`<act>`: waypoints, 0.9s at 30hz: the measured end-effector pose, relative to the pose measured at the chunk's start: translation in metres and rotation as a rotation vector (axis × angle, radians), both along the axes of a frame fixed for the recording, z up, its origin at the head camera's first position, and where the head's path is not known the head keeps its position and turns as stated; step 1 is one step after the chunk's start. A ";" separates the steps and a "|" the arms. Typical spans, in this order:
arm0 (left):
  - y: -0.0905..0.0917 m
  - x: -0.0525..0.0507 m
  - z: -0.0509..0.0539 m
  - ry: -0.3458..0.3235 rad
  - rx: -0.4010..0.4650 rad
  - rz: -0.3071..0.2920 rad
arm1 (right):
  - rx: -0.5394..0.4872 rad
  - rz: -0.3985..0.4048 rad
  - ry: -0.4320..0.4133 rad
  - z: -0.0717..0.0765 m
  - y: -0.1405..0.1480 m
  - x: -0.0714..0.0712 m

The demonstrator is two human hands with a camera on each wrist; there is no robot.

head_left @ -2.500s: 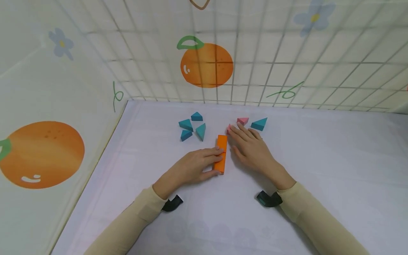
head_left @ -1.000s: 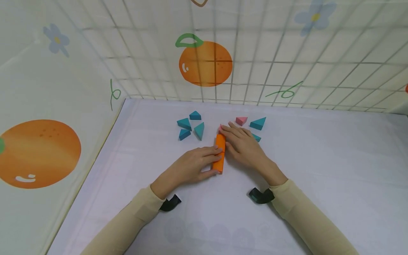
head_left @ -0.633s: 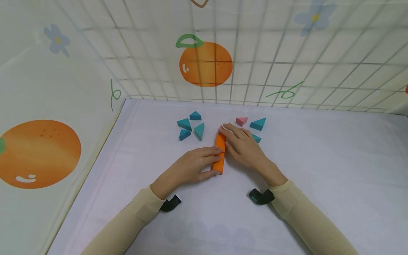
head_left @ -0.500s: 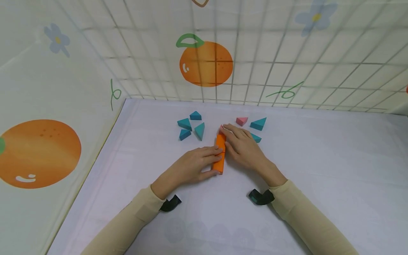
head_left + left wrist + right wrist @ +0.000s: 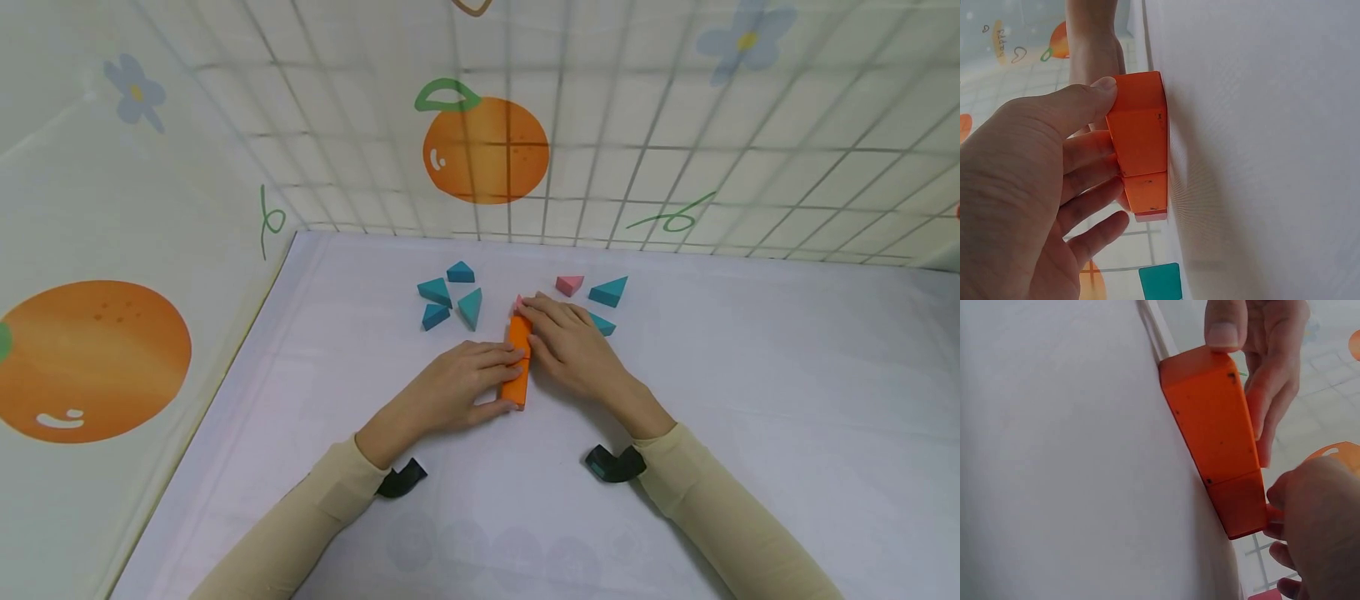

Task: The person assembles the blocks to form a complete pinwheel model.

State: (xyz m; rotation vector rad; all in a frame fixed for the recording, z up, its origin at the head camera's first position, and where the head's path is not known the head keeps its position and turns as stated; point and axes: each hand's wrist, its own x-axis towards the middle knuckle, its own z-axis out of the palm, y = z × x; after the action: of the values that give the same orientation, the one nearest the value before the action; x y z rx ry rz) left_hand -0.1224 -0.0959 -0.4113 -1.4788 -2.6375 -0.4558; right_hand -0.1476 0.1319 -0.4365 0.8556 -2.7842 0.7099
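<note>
Two orange rectangular blocks lie end to end on the table in the head view, a near one (image 5: 514, 393) and a far one (image 5: 519, 330). My left hand (image 5: 457, 385) holds them, its thumb at the near end and its fingertips over the top around the join. At the far end my right hand (image 5: 576, 346) holds a pink triangular block (image 5: 518, 305) against the orange row, its thumb beside the far orange block. The fingers hide most of the pink block. The left wrist view shows a pink strip (image 5: 1151, 216) beyond the orange blocks.
Several teal triangular blocks (image 5: 470, 309) lie grouped left of the row. Right of it are another pink triangular block (image 5: 569, 285), a teal one (image 5: 609, 292) and a second teal one (image 5: 602, 324), partly behind my right hand. A printed curtain (image 5: 600, 108) hangs along the table's back edge.
My right hand has shifted left with the pink block, bringing it to the far orange block's end and uncovering a teal block. In the last half second both hands stay nearly still.
</note>
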 end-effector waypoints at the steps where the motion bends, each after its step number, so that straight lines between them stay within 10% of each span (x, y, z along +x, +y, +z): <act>1: 0.000 0.000 0.000 0.002 0.003 -0.001 | 0.001 0.001 0.002 0.000 0.000 0.000; 27: 0.001 0.000 0.000 -0.012 0.012 0.007 | -0.013 0.021 0.014 -0.001 0.000 0.000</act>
State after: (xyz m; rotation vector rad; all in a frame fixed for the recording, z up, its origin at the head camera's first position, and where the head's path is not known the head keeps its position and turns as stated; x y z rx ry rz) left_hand -0.1220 -0.0953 -0.4117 -1.4679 -2.6437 -0.4800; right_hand -0.1474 0.1319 -0.4373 0.8854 -2.7589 0.7221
